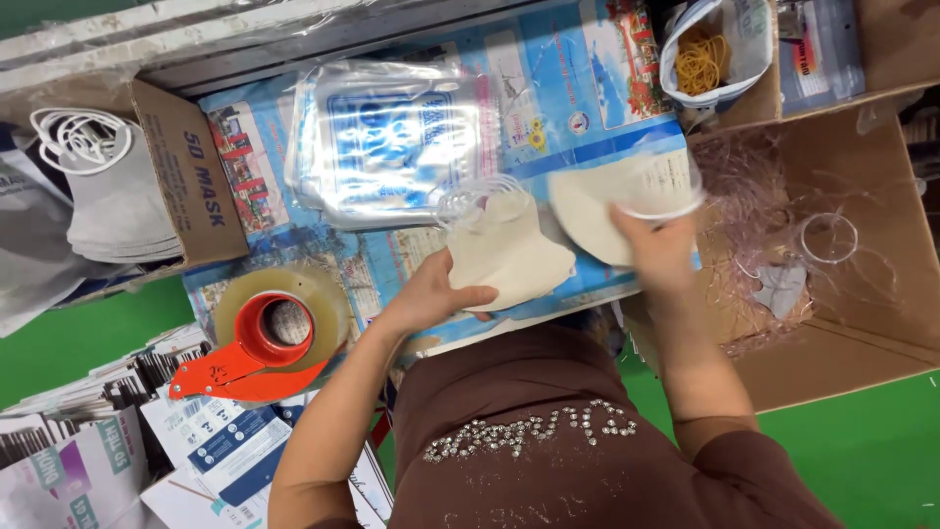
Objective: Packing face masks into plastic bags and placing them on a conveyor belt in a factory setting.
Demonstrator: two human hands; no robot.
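Looks like mask sorting or packing is mid-swing here. Using the stack of clear plastic sleeves point(392, 137) as the landmark: the left hand point(431, 294) sits just below its lower right corner, fingers curled around the edge of a cream folded mask point(504, 250), pinning it against the blue printed sheet point(578, 98) on the bench. The right hand point(661, 250) is further right of the stack, gripping a second cream mask point(602, 201) that's lifted and blurred, so I can't tell exactly how the fingers close on it.

Left of the sleeves there's an open cardboard box of grey masks point(122, 201), and below-left of them a tape dispenser point(259, 343) with an orange handle. Up and to the right sits a bag of yellow rubber bands point(703, 59), and far right a big carton point(842, 294) with pinkish shredded filler.

My guess: the step is pairing or stacking the two masks. Next move probably needs lining up their edges before anything slides into a sleeve.
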